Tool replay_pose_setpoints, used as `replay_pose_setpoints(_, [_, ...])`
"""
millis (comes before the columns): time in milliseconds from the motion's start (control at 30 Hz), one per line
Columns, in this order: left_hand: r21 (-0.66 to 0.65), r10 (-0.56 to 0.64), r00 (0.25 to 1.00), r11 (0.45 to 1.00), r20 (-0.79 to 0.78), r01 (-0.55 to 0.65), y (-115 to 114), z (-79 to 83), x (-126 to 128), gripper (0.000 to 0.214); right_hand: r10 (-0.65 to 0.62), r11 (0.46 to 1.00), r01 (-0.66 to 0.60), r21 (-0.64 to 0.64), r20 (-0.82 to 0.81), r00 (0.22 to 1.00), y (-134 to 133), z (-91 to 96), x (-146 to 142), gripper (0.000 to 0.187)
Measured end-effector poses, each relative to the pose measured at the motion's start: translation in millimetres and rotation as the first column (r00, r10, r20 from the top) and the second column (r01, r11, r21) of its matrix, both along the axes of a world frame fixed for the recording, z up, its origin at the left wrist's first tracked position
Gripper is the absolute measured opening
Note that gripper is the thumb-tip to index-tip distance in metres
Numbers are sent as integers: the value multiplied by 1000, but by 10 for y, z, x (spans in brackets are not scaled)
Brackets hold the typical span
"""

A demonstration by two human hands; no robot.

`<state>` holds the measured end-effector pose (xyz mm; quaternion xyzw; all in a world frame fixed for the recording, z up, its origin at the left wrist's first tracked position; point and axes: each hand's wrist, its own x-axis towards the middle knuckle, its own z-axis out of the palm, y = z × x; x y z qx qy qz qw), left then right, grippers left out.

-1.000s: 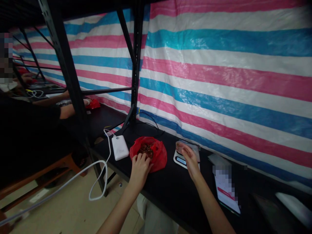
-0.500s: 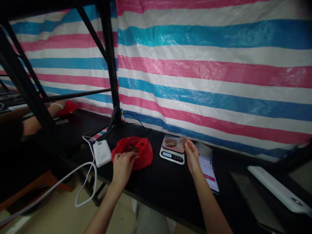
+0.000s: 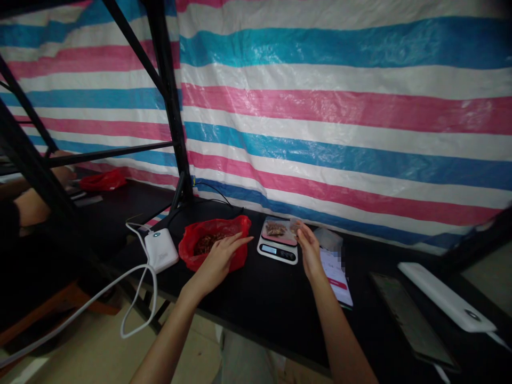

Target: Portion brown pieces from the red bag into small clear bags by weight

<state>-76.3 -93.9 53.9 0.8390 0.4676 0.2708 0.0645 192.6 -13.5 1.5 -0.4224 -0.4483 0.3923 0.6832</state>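
The red plastic bag (image 3: 214, 242) of dark brown pieces lies open on the black table (image 3: 260, 304), between the white power bank (image 3: 161, 249) and the digital scale (image 3: 279, 240). Your left hand (image 3: 219, 260) rests over the bag's near edge, fingers stretched out flat and gripping nothing. Your right hand (image 3: 310, 250) sits at the scale's right edge, fingertips pinched on what looks like a small clear bag (image 3: 296, 226), though blur makes that unsure. A little pile of the pieces lies on the scale's pink platform. The scale's display is unreadable. Just right lies a paper sheet (image 3: 336, 277) with a red band, its writing illegible.
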Motion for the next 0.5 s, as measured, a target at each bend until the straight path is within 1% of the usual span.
replay_pose_setpoints(67, [71, 21, 999, 997, -43, -18, -46, -17, 93, 49, 2, 1000, -2, -3, 7, 1000, -14, 11, -10, 45])
replay_pose_setpoints(167, [192, 137, 985, 975, -101, -116, -79, -53, 198, 36, 4, 1000, -4, 7, -5, 1000, -38, 30, -17, 45])
replay_pose_setpoints(267, [269, 240, 967, 940, -82, -210, -100, -47, 247, 31, 0, 1000, 0, 7, -14, 1000, -51, 36, -11, 43])
replay_pose_setpoints(333, [297, 277, 961, 918, -8, -263, -135, 19, 274, 32, 1, 1000, -1, 11, -13, 1000, -47, 30, -4, 42])
replay_pose_setpoints(400, [296, 275, 955, 908, 113, -296, -222, 127, 315, 32, 0, 999, 1, 35, -21, 1000, -34, 20, 1, 41])
replay_pose_setpoints(433, [267, 242, 953, 920, 183, -285, -299, 182, 341, 31, -1, 999, 3, 51, -25, 1000, -26, 14, 1, 40])
replay_pose_setpoints(467, [213, 188, 948, 946, 256, -245, -405, 226, 367, 31, -1, 998, 3, 66, -27, 1000, -18, 9, -2, 37])
replay_pose_setpoints(500, [139, 124, 933, 974, 338, -180, -544, 253, 391, 32, 2, 997, 0, 78, -25, 1000, -14, 4, -8, 34])
